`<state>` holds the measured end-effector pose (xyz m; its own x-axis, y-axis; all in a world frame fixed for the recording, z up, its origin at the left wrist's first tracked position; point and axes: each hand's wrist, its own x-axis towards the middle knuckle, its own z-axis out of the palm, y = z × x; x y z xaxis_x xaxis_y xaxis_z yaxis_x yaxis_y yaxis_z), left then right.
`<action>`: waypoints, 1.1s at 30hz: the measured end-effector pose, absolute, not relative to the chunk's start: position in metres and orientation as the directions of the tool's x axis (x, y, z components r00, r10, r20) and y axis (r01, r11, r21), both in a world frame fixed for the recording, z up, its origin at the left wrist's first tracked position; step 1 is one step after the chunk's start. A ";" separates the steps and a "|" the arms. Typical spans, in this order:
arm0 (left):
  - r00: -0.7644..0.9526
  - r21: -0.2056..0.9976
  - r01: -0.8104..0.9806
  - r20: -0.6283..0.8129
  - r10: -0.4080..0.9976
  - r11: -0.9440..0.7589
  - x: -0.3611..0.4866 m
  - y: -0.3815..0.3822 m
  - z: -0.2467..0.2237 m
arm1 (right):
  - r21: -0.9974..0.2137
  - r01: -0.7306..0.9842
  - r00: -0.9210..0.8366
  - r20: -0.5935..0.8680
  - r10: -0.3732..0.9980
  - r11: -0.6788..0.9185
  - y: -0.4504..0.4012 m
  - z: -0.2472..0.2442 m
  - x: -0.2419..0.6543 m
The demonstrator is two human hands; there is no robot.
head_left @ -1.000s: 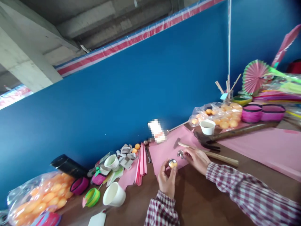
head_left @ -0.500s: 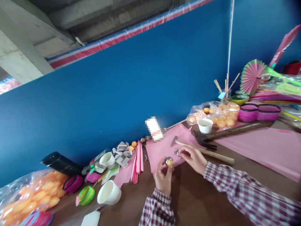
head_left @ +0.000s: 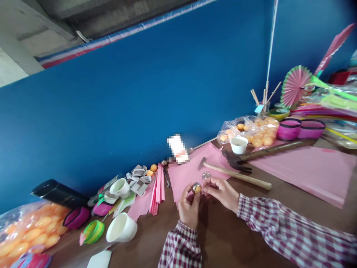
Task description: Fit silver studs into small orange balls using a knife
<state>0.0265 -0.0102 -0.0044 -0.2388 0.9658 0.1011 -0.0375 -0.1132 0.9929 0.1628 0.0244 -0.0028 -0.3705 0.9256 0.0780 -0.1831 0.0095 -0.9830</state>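
Low in the middle of the head view, my left hand (head_left: 189, 208) has its fingers closed around a small orange ball (head_left: 196, 187) whose upper part is covered in shiny silver. Just to the right, my right hand (head_left: 221, 191) is pinched, fingertips beside the ball. Whatever lies between those fingertips is too small to make out. Behind them, a little heap of shiny silver pieces (head_left: 206, 175) rests on a sheet of pink paper (head_left: 184, 178). A small hammer (head_left: 237, 174) with a wooden handle lies across the paper beyond my right hand.
A claw hammer (head_left: 267, 152) and a white cup (head_left: 239, 145) are at the right, near bagged orange balls (head_left: 263, 136). Leftward stand a white paper cup (head_left: 122, 227), pink paper strips (head_left: 157, 190) and another bag of orange balls (head_left: 33, 234). A blue partition (head_left: 139, 93) borders the table.
My right hand has moved left from the silver heap to the ball in my left hand. The left hand keeps hold of the ball. The view has shifted slightly.
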 end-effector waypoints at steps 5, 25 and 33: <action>-0.183 0.993 -0.039 0.104 0.978 -0.113 0.026 -0.011 -0.007 | -0.989 -0.141 -0.356 0.100 0.929 0.052 0.026 -0.003 0.163; -0.132 0.988 -0.012 0.148 0.980 -0.151 0.025 -0.011 -0.013 | -0.981 0.025 -0.344 0.173 0.923 0.194 0.030 -0.003 0.165; -0.127 0.989 -0.012 0.143 0.982 -0.146 0.025 -0.011 -0.014 | -0.979 0.031 -0.355 0.175 0.918 0.199 0.031 -0.006 0.165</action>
